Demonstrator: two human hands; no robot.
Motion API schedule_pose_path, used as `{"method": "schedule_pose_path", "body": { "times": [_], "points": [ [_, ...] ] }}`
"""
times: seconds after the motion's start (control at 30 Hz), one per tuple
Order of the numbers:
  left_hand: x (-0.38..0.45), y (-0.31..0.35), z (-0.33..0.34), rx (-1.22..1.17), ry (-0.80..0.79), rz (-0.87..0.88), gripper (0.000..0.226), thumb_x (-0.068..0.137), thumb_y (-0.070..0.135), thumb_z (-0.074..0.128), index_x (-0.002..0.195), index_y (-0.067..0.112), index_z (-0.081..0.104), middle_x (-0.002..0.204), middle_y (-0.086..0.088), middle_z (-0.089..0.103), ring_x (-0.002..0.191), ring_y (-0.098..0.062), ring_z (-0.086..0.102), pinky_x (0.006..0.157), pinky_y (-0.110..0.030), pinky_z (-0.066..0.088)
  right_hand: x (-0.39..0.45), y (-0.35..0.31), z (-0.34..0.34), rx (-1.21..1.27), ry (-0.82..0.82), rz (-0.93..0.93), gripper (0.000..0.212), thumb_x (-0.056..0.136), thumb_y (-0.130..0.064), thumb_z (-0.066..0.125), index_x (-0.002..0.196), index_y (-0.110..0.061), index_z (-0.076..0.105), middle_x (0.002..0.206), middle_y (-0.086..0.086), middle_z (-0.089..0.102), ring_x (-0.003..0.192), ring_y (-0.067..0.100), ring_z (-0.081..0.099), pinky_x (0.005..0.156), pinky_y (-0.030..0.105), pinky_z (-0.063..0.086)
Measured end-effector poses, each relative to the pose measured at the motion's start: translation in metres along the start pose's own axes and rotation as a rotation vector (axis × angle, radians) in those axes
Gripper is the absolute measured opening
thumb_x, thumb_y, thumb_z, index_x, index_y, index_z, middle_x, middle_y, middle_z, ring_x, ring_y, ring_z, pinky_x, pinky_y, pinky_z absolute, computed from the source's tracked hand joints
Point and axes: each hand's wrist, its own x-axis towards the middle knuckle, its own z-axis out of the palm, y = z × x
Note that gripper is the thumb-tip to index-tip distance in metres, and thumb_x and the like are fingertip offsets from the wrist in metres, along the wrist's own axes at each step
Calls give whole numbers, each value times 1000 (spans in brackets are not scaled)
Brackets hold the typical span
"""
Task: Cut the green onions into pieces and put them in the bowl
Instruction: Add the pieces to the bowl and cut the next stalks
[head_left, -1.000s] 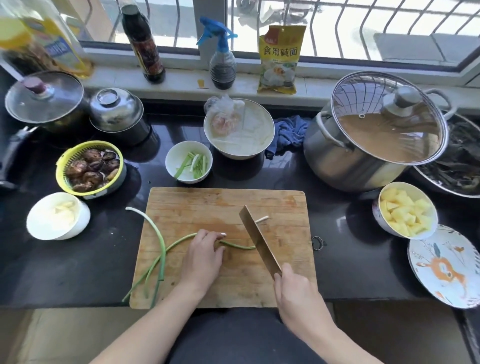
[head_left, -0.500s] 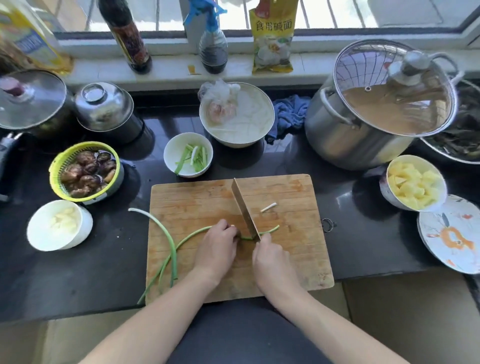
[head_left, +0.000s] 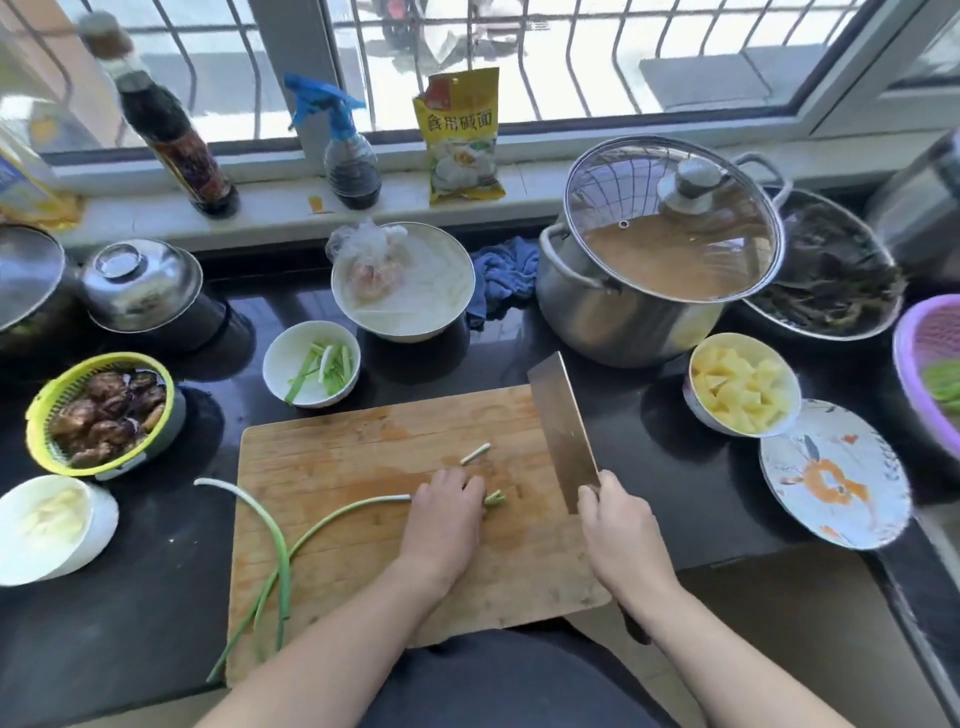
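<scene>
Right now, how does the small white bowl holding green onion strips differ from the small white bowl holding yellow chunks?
The small white bowl with green onion strips sits just behind the wooden cutting board, near its left end; the small white bowl with yellow chunks sits to the board's right. The first is sparsely filled, the second heaped. Both are round, white and upright.

Dark glossy bench (head_left: 649, 467), pale window sill (head_left: 395, 200) behind it. Barred window (head_left: 571, 57), strong daylight coming in. Beige tiled floor (head_left: 779, 623) below.

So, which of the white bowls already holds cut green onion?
The small white bowl just behind the cutting board; green strips lie inside it. The other bowls hold yellow chunks, pale slices or a bag.
</scene>
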Motion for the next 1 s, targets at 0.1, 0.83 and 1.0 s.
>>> {"method": "schedule_pose_path", "body": {
  "times": [0.1, 0.83, 1.0],
  "points": [
    [3, 0, -2, 58, -49, -28, 11, 90, 12, 56, 87, 23, 53, 95, -1, 60, 92, -25, 52, 73, -35, 32, 8, 8, -11, 34, 0, 1, 29, 101, -31, 38, 73, -24, 38, 72, 9, 61, 68, 34, 56, 64, 46, 46],
    [70, -5, -39, 19, -93, -288, 7, 84, 18, 52, 79, 13, 54, 91, -15, 65, 89, -38, 59, 72, -41, 45, 30, 11, -19, 4, -144, -71, 30, 103, -31, 36, 74, -23, 38, 69, 2, 59, 59, 18, 52, 49, 29, 34],
    [74, -79, -117, -98, 318, -480, 16, 81, 21, 59, 68, 16, 51, 63, 0, 51, 69, -33, 54, 60, -36, 37, 29, -10, -6, -12, -152, -136, 26, 103, -30, 37, 79, -23, 42, 74, 6, 60, 69, 28, 57, 61, 41, 45]
  ]
}}
